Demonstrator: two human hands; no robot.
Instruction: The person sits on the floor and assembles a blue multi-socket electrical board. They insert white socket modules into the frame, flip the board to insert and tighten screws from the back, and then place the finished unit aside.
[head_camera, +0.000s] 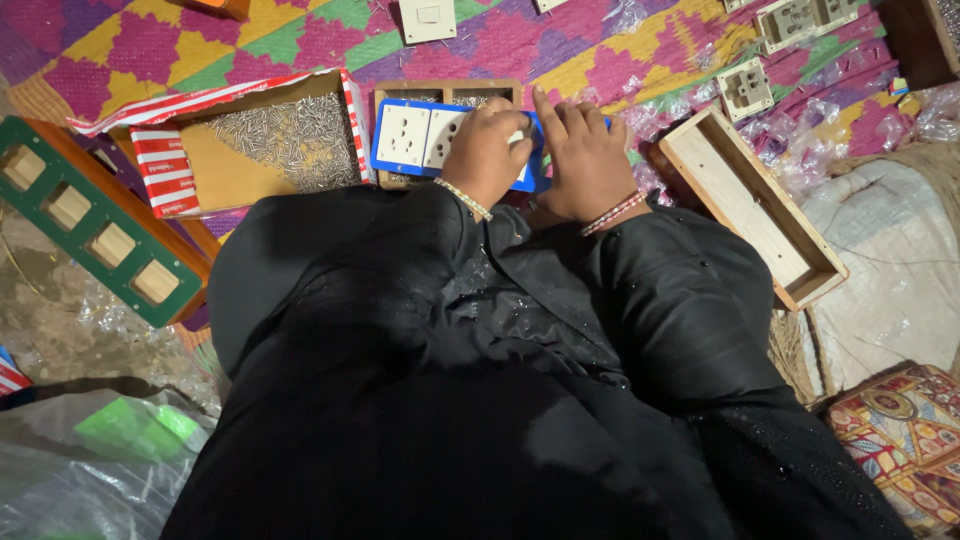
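Patterned mat, blue socket plate (420, 135) under both hands, left (487, 150) and right (585, 160) pressing, fingers curled on it.

A red-and-white striped cardboard box (262, 140), opened flat, is seen left of centre, with a heap of small metal screws (290, 135) spread inside it. Further left, a green frame with square wooden blocks (92, 225) is laid slantwise on an orange-brown board. An empty shallow wooden tray (752, 205) is placed at the right, tilted. Loose white switch and socket modules (745, 88) are scattered over the patterned mat (300, 40) near the top, among clear plastic wrappers (810, 135). A pale sack (890, 270) is spread at the far right, and what may be an embroidered cushion (900, 445) is seen below it. Crumpled plastic sheeting (90, 460) is gathered at the lower left.
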